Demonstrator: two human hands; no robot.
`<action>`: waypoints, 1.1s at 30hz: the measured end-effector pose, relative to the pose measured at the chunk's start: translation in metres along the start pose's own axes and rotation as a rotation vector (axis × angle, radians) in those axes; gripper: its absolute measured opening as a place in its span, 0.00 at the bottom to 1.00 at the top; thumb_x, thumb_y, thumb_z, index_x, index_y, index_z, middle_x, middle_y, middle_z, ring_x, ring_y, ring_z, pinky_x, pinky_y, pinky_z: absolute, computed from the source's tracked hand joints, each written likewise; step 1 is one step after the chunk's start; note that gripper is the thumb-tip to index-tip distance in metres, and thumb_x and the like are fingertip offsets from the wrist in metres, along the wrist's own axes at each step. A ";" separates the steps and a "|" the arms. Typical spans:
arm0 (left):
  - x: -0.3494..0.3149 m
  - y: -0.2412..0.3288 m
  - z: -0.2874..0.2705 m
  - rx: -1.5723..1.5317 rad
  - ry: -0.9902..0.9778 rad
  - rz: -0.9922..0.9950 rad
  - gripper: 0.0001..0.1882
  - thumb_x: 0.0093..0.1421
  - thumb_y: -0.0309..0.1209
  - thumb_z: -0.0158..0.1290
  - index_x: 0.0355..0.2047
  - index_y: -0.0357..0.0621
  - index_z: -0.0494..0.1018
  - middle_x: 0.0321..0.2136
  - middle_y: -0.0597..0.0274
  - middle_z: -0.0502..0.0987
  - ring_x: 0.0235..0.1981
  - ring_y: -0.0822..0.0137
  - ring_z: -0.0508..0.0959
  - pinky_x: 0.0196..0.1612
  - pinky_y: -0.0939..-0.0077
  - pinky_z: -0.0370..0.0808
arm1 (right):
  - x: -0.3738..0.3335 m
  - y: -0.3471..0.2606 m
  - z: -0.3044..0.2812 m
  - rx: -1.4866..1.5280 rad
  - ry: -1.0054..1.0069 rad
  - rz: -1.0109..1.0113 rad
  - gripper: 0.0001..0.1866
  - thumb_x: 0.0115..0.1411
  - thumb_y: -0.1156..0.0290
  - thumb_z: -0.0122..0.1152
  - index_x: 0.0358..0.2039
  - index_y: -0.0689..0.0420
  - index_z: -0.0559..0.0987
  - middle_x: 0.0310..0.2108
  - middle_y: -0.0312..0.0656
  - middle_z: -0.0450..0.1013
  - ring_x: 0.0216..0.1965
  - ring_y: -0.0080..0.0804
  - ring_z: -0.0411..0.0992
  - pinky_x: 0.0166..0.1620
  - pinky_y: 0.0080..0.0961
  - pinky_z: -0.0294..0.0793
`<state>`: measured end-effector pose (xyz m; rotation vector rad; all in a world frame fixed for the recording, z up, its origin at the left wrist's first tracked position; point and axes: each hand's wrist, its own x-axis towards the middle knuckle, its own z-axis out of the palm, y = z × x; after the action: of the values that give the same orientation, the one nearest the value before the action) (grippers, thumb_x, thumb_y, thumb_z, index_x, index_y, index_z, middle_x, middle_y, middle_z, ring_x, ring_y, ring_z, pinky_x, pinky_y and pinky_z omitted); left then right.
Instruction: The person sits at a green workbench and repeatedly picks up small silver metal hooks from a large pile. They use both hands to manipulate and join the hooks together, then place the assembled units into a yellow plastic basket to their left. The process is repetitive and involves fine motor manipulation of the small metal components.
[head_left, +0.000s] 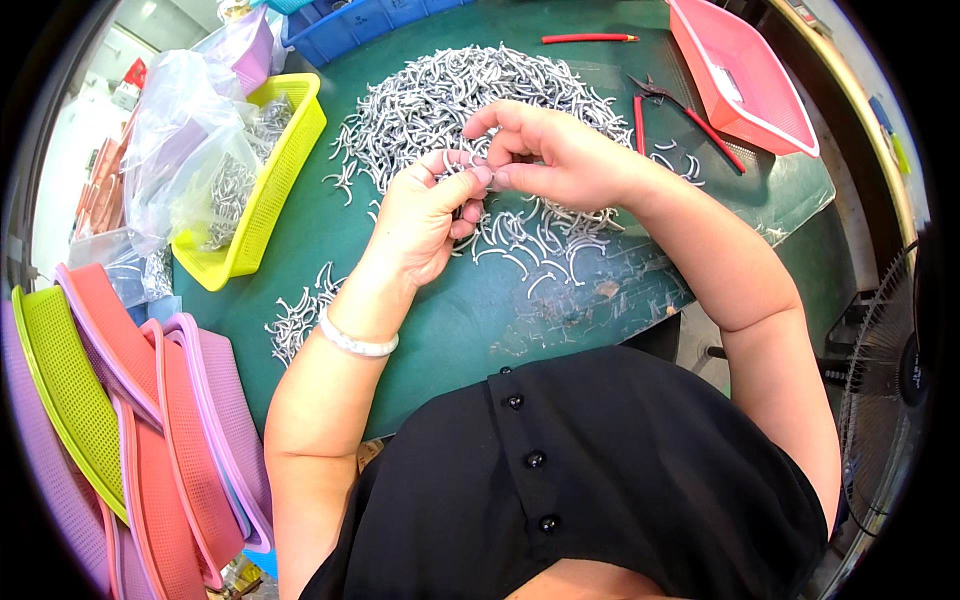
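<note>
Left hand (425,212), right hand (562,152): fingers curled, tips brought together; gripped piece cannot be told | grey pieces (425,110) heaped beyond fingertips, seemingly for reach

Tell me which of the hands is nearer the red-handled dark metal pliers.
Right. The right hand is to the left of the red-handled dark metal pliers, apart from them; the left hand is farther left.
</note>
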<state>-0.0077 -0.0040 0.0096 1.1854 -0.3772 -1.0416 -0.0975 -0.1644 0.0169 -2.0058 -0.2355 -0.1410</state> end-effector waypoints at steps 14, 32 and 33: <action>0.005 -0.002 -0.010 -0.227 -0.075 -0.045 0.07 0.58 0.29 0.47 0.32 0.39 0.68 0.23 0.64 0.70 0.20 0.76 0.67 0.17 0.90 0.60 | 0.001 0.001 0.001 0.088 0.013 -0.004 0.20 0.52 0.82 0.49 0.47 0.62 0.62 0.24 0.34 0.68 0.29 0.18 0.66 0.35 0.17 0.65; 0.009 -0.007 -0.006 -0.591 -0.043 -0.104 0.26 0.63 0.49 0.32 0.37 0.33 0.63 0.31 0.53 0.69 0.30 0.64 0.71 0.33 0.76 0.74 | -0.001 -0.009 0.006 -0.279 0.189 -0.149 0.19 0.52 0.80 0.53 0.46 0.60 0.65 0.26 0.37 0.70 0.29 0.24 0.69 0.36 0.19 0.67; 0.009 -0.007 -0.006 -0.594 -0.046 -0.102 0.27 0.63 0.49 0.32 0.38 0.32 0.63 0.31 0.53 0.69 0.30 0.63 0.71 0.34 0.75 0.74 | 0.000 -0.010 0.007 -0.288 0.200 -0.155 0.19 0.52 0.79 0.54 0.46 0.60 0.65 0.26 0.38 0.70 0.28 0.25 0.69 0.36 0.20 0.67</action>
<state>-0.0019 -0.0076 -0.0015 0.6524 -0.0301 -1.1654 -0.0999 -0.1541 0.0221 -2.2389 -0.2542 -0.4956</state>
